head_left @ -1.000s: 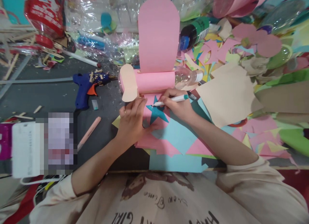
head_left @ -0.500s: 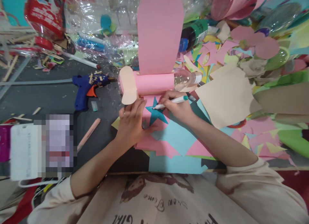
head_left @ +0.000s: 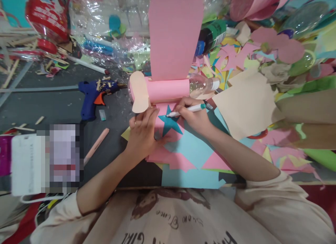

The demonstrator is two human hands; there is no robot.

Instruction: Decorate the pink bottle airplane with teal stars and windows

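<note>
My right hand [head_left: 193, 114] grips a white felt-tip marker [head_left: 187, 110] with a teal end. Its tip touches a teal star [head_left: 170, 123] on a pink paper [head_left: 159, 126]. My left hand [head_left: 143, 132] lies over the left edge of that paper, fingers stretched out. Just beyond both hands a plastic bottle [head_left: 198, 85] wrapped in pink paper lies on its side. A cream rounded strip [head_left: 140, 91] sits across the bottle's left end, and a tall pink panel [head_left: 175, 37] stands out behind it. Under the star paper are blue sheets [head_left: 195, 146] and more pink ones.
A blue glue gun [head_left: 90, 97] lies to the left, its nozzle toward the bottle. Nearer are a pink marker [head_left: 97, 146] and a white box [head_left: 25, 163]. Coloured paper scraps [head_left: 283, 142] and a large beige sheet [head_left: 246, 104] cover the right. A red-labelled bottle [head_left: 48, 16] is at upper left.
The marker's tip has shifted very slightly on the star. The tall pink panel leans a little farther right at its top. My left hand stays in place.
</note>
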